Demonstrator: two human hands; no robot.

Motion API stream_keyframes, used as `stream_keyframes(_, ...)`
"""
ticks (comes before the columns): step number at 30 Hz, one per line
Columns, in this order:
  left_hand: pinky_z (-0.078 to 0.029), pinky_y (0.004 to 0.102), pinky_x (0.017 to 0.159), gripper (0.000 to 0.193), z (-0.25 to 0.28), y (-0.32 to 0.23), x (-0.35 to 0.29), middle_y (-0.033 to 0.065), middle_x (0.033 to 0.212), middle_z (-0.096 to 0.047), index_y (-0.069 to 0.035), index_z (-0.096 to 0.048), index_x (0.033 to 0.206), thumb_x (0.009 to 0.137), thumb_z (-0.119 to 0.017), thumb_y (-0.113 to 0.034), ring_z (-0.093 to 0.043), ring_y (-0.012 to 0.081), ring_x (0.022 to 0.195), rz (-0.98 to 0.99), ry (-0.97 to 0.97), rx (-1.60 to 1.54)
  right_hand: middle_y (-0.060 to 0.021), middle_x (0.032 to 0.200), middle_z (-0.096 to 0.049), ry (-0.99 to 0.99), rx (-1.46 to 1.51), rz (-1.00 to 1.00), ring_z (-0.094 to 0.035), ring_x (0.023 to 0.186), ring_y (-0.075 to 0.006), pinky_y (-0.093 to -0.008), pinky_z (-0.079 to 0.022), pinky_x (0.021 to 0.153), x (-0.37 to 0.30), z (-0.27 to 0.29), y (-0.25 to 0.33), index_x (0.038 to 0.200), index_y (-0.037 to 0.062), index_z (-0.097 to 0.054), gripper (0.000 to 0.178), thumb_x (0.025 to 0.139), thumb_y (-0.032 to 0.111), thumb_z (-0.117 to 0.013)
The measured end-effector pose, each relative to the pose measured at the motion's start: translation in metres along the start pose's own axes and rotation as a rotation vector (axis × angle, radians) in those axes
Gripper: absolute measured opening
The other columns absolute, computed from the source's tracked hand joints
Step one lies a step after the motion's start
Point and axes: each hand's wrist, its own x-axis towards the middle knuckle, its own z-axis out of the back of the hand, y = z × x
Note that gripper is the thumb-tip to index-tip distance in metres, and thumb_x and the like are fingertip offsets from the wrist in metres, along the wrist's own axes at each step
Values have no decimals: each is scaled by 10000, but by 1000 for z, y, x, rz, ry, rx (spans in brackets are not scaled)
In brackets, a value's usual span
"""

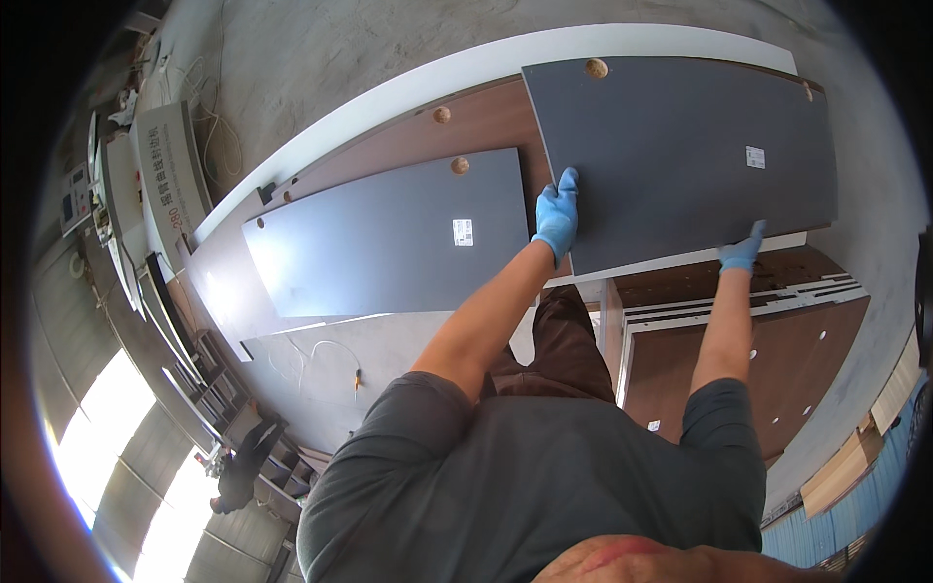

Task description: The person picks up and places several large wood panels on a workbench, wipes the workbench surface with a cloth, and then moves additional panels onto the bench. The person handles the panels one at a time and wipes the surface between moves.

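Observation:
A dark grey board [671, 155] with a white label and a round hole near its far edge lies in front of me to the right. Its left edge is in the grip of my left hand [557, 216], in a blue glove, with the thumb side on top. At the near edge, my right hand [742, 253], gloved alike, holds the board, its fingers hidden underneath. Left of it, a second grey board [379, 243] with a label and hole rests on a larger brown board [496, 121].
A long white panel [408, 78] runs along the far side. Near my right leg stands a stack of brown boards [777, 360]. A screwdriver-like tool [358, 379] and a cord lie on the left. Further left are a machine [170, 175] and another person [243, 471].

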Motion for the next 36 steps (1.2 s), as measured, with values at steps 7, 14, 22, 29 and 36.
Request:
stream_keyframes(7, -534, 440, 904, 782, 7, -23, 14, 244, 975, -759, 89, -725, 1143, 999, -607, -671, -710, 340, 941, -145, -232, -29, -96, 1666, -423, 60, -34, -27, -428, 1487, -373, -596, -389, 1180, -9, -35, 4, 1610, 161, -441, 789, 1052, 713, -356)
stream_keyframes(14, -523, 438, 798, 814, 115, 0, 12, 180, 771, -699, 100, -718, 870, 975, -633, -703, -583, 240, 751, -149, -351, 34, -34, 1607, -492, 69, -80, -39, -470, 1444, -307, -544, -399, 1165, -93, -39, -65, 1571, 226, -486, 828, 1000, 807, -334)
stream_keyframes(22, -429, 441, 605, 790, 324, 94, -11, 70, 616, -486, 77, -631, 705, 992, -652, -659, -398, 154, 678, -114, -499, -13, -33, 1486, -603, 255, -74, -258, -583, 1322, -280, -489, -489, 1110, -228, -1, -193, 1500, 197, -553, 790, 954, 767, -578)
stream_keyframes(29, -436, 420, 646, 810, 525, 188, -42, 54, 644, -493, 83, -633, 725, 959, -671, -692, -400, 166, 690, -164, -608, 72, -16, 1309, -682, 340, -8, -620, -636, 1215, -251, -474, -540, 1047, -360, 13, -329, 1338, 184, -649, 479, 992, 508, -716)
stream_keyframes(36, -470, 430, 700, 839, 726, 260, -15, 104, 681, -571, 91, -711, 834, 949, -638, -737, -456, 196, 704, -155, -617, 161, 1, 1108, -717, 374, -33, -745, -657, 1125, -211, -491, -517, 1114, -488, -5, -486, 1115, 146, -702, 143, 987, 204, -729)
